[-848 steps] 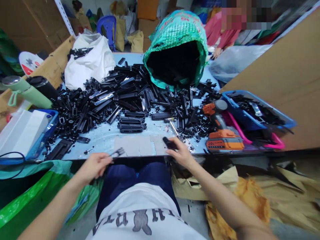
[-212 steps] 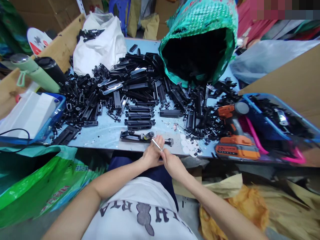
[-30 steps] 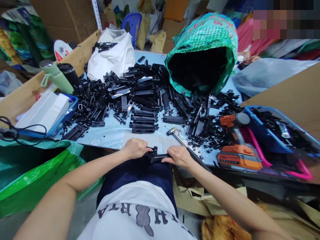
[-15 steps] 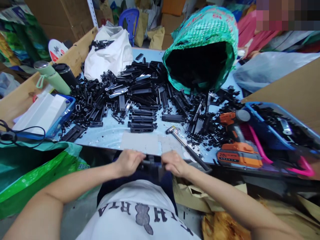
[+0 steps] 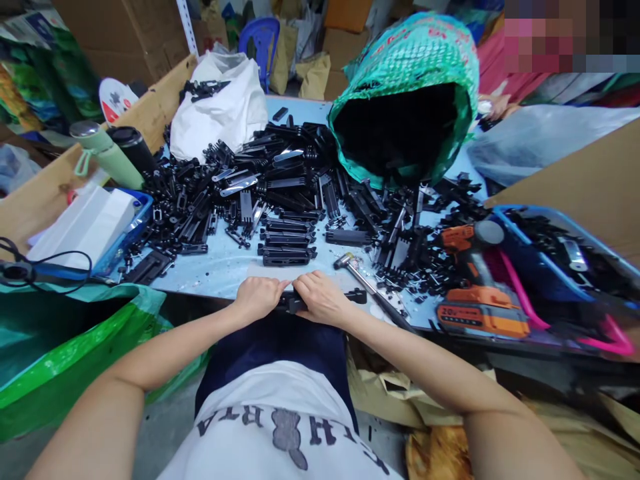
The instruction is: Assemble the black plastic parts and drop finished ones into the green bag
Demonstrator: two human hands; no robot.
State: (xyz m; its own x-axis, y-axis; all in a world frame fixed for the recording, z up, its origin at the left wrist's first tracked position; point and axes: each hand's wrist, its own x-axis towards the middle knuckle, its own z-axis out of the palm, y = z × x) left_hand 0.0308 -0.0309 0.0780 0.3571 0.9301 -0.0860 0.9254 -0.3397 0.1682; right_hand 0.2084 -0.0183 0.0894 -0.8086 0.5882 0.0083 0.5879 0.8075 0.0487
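Note:
Both my hands rest at the near edge of the light-blue table [image 5: 220, 267], closed on one long black plastic part [image 5: 350, 295]. My left hand [image 5: 257, 298] grips its left end with curled fingers. My right hand [image 5: 323, 298] covers its middle, and the part's right end sticks out past it. Three like black parts [image 5: 285, 241] lie stacked in a row just beyond my hands. A small hammer [image 5: 363, 281] lies to the right of my right hand, head toward the pile.
A big heap of black parts [image 5: 250, 180] covers the table's middle. Behind it gapes a green woven sack [image 5: 407, 100], with a white bag [image 5: 220, 110] at its left. An orange cordless drill [image 5: 475, 280] and a blue basket [image 5: 555, 260] sit right; bottles [image 5: 107, 155] left.
My hands have lifted the black part from my lap back onto the table's near edge. My right hand slid left toward my left hand.

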